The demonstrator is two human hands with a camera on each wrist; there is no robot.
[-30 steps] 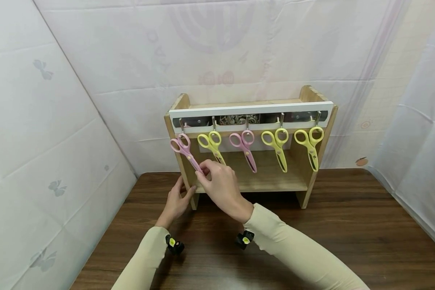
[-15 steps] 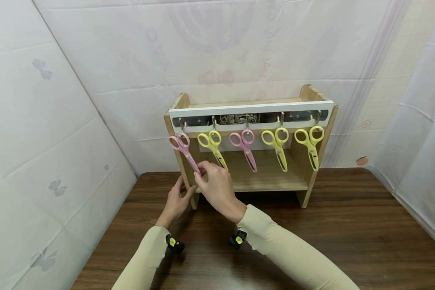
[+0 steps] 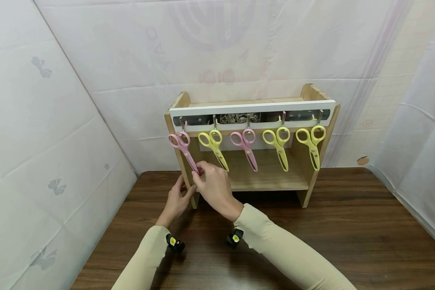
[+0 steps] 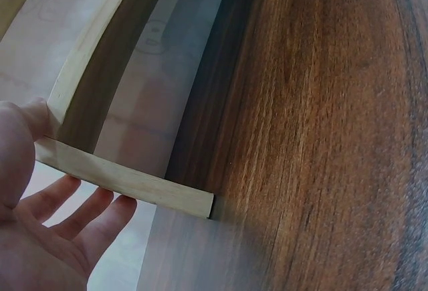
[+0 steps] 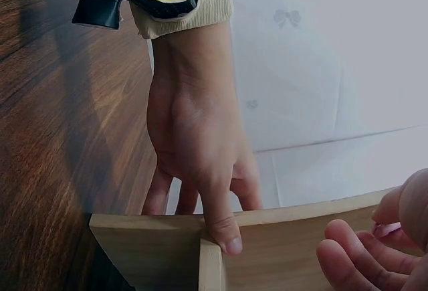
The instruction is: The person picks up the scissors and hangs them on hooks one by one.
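Observation:
My right hand [image 3: 215, 189] pinches the blade end of the leftmost pink scissors [image 3: 185, 148], which slant down to the right under the first hook. In the right wrist view, a sliver of those pink scissors [image 5: 386, 229] shows between the fingers of my right hand [image 5: 408, 237]. My left hand [image 3: 176, 202] grips the lower left side panel of a small wooden shelf [image 3: 272, 183]. The left wrist view has the thumb at the shelf board's edge and the fingers of my left hand [image 4: 40, 244] against the panel's outer face.
A white rail [image 3: 239, 108] with metal hooks spans the shelf's front. From it hang a second pink pair of scissors [image 3: 244, 143] and three yellow pairs, such as the rightmost yellow scissors [image 3: 311, 141]. Below is a dark wooden table [image 3: 366, 225]; patterned sheets surround it.
My right hand has shifted slightly left, still pinching the pink scissors' blade end, and the scissors have swung a little with it. My left hand keeps its place on the panel.

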